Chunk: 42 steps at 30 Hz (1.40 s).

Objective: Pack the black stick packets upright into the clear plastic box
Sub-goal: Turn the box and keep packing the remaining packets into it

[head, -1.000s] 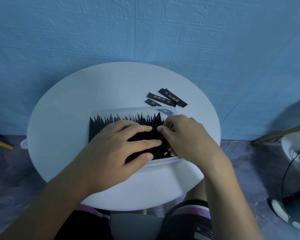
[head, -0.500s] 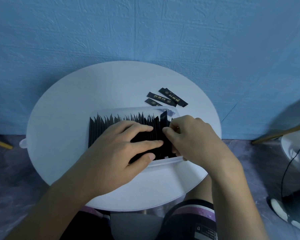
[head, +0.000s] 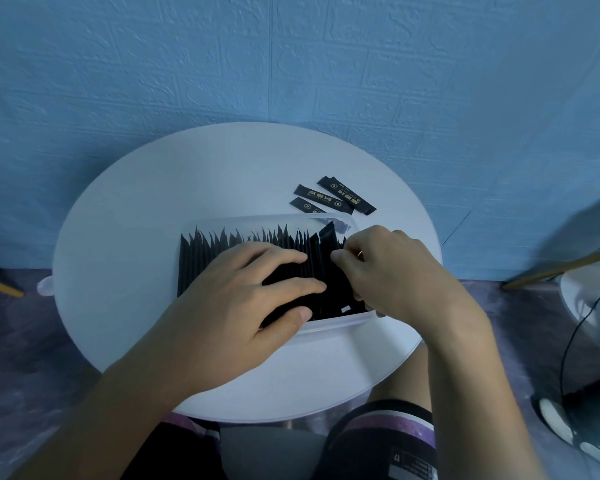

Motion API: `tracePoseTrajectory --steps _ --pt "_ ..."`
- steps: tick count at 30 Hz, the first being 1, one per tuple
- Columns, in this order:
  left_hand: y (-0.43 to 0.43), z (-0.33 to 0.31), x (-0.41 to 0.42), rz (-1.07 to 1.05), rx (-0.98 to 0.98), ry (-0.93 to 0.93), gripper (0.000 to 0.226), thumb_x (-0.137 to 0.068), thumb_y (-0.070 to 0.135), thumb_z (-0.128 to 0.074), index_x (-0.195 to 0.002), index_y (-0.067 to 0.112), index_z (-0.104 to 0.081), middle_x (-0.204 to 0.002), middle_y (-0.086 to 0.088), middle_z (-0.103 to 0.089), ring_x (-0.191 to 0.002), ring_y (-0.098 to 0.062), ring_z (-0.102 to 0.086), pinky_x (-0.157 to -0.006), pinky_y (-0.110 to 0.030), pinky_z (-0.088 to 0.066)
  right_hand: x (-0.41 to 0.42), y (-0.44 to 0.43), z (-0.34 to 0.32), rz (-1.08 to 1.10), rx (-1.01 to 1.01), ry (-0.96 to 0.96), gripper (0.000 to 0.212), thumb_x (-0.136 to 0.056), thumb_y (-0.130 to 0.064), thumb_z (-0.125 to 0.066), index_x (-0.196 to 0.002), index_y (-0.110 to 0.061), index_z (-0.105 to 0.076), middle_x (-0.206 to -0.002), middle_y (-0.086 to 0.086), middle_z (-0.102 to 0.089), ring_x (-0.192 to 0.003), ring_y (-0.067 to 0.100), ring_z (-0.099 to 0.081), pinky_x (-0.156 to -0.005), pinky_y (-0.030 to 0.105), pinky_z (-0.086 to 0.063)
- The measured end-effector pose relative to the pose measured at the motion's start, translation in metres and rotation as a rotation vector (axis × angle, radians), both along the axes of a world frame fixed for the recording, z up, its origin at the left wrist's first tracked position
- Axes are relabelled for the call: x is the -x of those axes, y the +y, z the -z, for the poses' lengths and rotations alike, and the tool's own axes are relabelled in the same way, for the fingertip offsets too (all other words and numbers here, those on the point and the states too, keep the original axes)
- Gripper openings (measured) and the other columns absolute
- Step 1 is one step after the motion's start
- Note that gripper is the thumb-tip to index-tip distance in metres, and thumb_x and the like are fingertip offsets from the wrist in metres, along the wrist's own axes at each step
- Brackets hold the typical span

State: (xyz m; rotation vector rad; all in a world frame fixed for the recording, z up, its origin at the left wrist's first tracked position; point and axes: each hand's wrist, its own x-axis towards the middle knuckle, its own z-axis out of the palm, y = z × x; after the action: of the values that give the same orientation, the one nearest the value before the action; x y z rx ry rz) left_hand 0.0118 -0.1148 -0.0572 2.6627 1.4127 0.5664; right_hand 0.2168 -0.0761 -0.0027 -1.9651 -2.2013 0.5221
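Pressing the straight fingers [head: 284, 258] of the left hand [head: 236, 306] flat on the row of black stick packets [head: 208, 252] standing in the clear plastic box [head: 329, 328], a person pinches one raised packet [head: 326, 242] at the row's right end with the right hand [head: 395, 275], fingers curled. Three loose packets [head: 329, 199] lie flat on the white bench [head: 136, 220], just beyond the box's far right corner.

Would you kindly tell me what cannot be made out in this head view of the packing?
Head view, clear plastic box: right end hidden by the right hand, which pinches a raised packet.
Head view, packed row: middle covered by the left hand.
Head view, loose packets: gold print too small to read.
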Motion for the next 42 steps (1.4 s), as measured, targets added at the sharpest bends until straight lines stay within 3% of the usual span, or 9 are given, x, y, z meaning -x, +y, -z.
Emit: tracePoseTrajectory --steps 16,22,29,35,42 --pt "0.001 0.001 0.001 0.006 -0.016 0.01 0.04 -0.103 0.047 -0.041 -0.134 0.039 -0.065 -0.14 0.01 -0.056 -0.128 -0.019 -0.048 -0.111 -0.031 -0.032 0.012 0.006 0.005 -0.046 0.123 -0.032 0.038 -0.102 -0.033 -0.041 -0.082 -0.007 -0.06 -0.077 0.012 -0.071 -0.072 0.032 -0.066 -0.08 0.039 -0.056" --pt "0.001 0.0 0.001 0.0 0.004 0.002 0.04 -0.102 0.048 -0.042 -0.136 0.042 -0.063 -0.142 0.012 -0.054 -0.131 -0.016 -0.046 -0.111 -0.031 -0.032 0.006 0.004 -0.003 -0.037 0.161 -0.007 0.023 -0.099 -0.024 -0.045 -0.085 -0.017 -0.061 -0.063 0.005 -0.073 -0.05 0.015 -0.065 -0.068 0.026 -0.054" --pt "0.002 0.0 0.001 0.001 0.003 0.008 0.04 -0.103 0.048 -0.042 -0.135 0.041 -0.064 -0.142 0.011 -0.054 -0.129 -0.017 -0.047 -0.111 -0.033 -0.034 0.01 0.007 0.003 -0.049 0.123 -0.01 0.021 -0.096 -0.021 -0.046 -0.087 -0.014 -0.063 -0.074 0.009 -0.071 -0.065 0.026 -0.068 -0.072 0.036 -0.058" --pt "0.002 0.001 0.001 0.007 -0.008 0.002 0.04 -0.102 0.048 -0.042 -0.134 0.039 -0.065 -0.141 0.011 -0.055 -0.128 -0.017 -0.047 -0.111 -0.032 -0.034 0.01 0.007 0.004 -0.06 0.131 0.033 0.024 -0.098 -0.024 -0.045 -0.089 -0.013 -0.063 -0.064 0.004 -0.072 -0.05 0.016 -0.068 -0.063 0.025 -0.054" --pt "0.002 0.0 0.001 0.004 0.004 0.006 0.04 -0.102 0.048 -0.041 -0.134 0.04 -0.065 -0.142 0.011 -0.055 -0.128 -0.018 -0.047 -0.112 -0.032 -0.033 0.015 0.01 0.007 -0.055 0.122 0.035 0.024 -0.095 -0.02 -0.045 -0.087 -0.009 -0.065 -0.065 0.008 -0.072 -0.064 0.026 -0.07 -0.071 0.039 -0.06"
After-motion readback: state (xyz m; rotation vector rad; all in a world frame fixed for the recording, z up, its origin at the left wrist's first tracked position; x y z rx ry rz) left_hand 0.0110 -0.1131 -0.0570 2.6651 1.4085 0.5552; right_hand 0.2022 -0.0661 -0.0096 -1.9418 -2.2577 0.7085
